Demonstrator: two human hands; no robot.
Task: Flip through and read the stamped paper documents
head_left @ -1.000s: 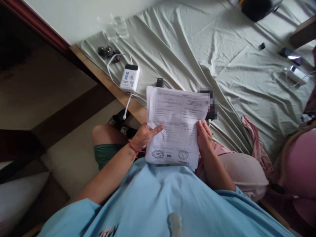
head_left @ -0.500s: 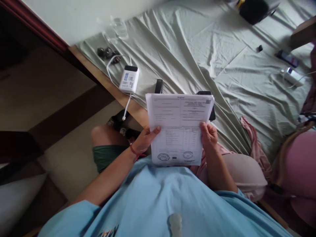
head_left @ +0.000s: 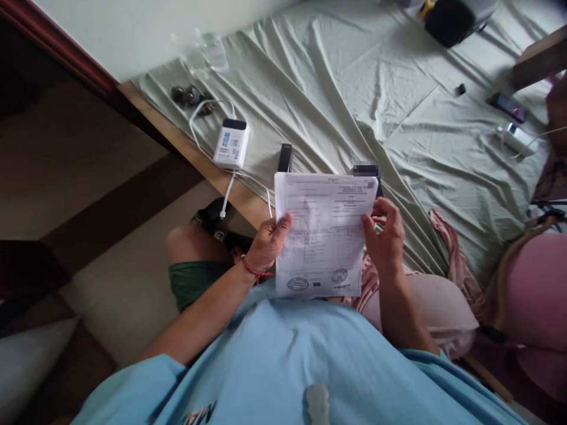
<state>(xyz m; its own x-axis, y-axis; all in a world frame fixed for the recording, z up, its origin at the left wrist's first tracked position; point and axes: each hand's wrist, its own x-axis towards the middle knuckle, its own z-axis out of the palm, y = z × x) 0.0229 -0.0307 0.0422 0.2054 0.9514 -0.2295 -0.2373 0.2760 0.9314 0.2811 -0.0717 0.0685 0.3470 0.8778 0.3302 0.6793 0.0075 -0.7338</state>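
Observation:
Both my hands hold a stack of printed paper sheets (head_left: 323,230) upright above my lap, with two round stamps near its bottom edge. My left hand (head_left: 268,243) grips the left edge, thumb lying across the front; a red cord circles that wrist. My right hand (head_left: 384,236) pinches the right edge, fingers curled behind the sheets. A dark phone (head_left: 367,172) lies on the bed just behind the top of the papers, mostly hidden.
A pale green sheet (head_left: 354,88) covers the bed. On it lie a white power bank (head_left: 230,143) with a white cable, a black stick-shaped device (head_left: 284,157), a black bag (head_left: 452,20), another phone (head_left: 506,107) and a white charger (head_left: 514,139). Pink cloth (head_left: 452,254) lies at my right.
The papers have shifted slightly right and closer together, now narrower in view. My right hand has slid up the right edge, and its fingers now curl more openly behind the sheets.

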